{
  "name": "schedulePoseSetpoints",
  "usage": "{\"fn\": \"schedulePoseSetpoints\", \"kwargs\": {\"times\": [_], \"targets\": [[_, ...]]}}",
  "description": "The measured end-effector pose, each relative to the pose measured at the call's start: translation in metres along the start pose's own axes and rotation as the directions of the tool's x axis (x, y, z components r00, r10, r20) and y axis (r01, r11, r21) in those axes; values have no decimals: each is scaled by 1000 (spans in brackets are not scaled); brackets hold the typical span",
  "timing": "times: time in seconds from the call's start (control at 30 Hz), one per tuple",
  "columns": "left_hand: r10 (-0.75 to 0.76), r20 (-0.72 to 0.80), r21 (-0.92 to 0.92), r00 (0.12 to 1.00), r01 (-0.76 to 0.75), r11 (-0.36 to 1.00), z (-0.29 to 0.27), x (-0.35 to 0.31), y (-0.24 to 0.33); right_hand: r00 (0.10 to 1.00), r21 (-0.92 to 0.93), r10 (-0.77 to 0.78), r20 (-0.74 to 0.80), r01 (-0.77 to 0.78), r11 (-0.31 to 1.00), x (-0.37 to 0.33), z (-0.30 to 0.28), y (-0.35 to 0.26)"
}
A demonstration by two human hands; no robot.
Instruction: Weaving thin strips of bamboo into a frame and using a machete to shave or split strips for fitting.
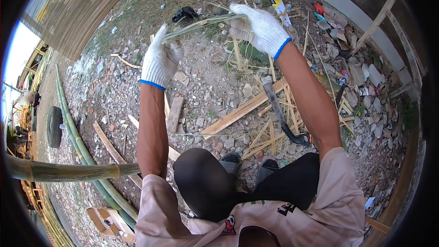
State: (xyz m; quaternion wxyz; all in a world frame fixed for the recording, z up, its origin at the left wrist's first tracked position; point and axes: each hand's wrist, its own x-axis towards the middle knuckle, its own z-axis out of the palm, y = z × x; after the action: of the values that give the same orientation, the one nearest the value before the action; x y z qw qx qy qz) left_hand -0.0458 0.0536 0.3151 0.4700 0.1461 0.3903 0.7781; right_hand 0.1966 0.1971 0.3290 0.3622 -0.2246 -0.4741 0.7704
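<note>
A thin bundle of pale green bamboo strips [201,24] stretches between my raised hands, out in front of me over the stony ground. My left hand [159,61], in a white knit glove with a blue cuff, is closed on its left end. My right hand [263,31], gloved the same way, grips the other end, where loose strip ends stick out past the fingers. Both sets of fingertips are partly hidden. Below my right forearm lies a machete [274,103] with a grey blade and a dark curved handle, among split bamboo pieces [247,110].
Long green bamboo poles [77,137] run along the left, beside a tyre [54,127]. A thick pole [68,171] juts in near my left elbow. An opened cardboard box [107,223] lies lower left. Rubble and a wooden frame [379,18] border the right side.
</note>
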Motion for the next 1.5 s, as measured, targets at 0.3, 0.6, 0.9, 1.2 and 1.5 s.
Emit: {"fn": "schedulePoseSetpoints", "kwargs": {"times": [0.3, 0.6, 0.9, 1.2, 1.5], "targets": [[61, 9, 63, 998, -62, 996, 40, -18, 13, 997, 48, -26, -67, 29, 998, -11, 15, -27], [-49, 304, 110, 951, 16, 994, -2, -29, -47, 967, -650, -232, 108, 245, 720, -44, -39, -10], [-206, 268, 322, 941, 114, 940, -11, -6, -98, 994, -437, -104, 38, 110, 893, -32, -119, 62], [-161, 282, 191, 946, 109, 976, -36, 3, -113, 996, -79, 88, 26, -86, 993, -45, -94, 80], [-23, 191, 273, 981, -30, 962, -48, 21, -120, 994, 97, 82, 77, -89, 991, -42, -83, 88]]}}
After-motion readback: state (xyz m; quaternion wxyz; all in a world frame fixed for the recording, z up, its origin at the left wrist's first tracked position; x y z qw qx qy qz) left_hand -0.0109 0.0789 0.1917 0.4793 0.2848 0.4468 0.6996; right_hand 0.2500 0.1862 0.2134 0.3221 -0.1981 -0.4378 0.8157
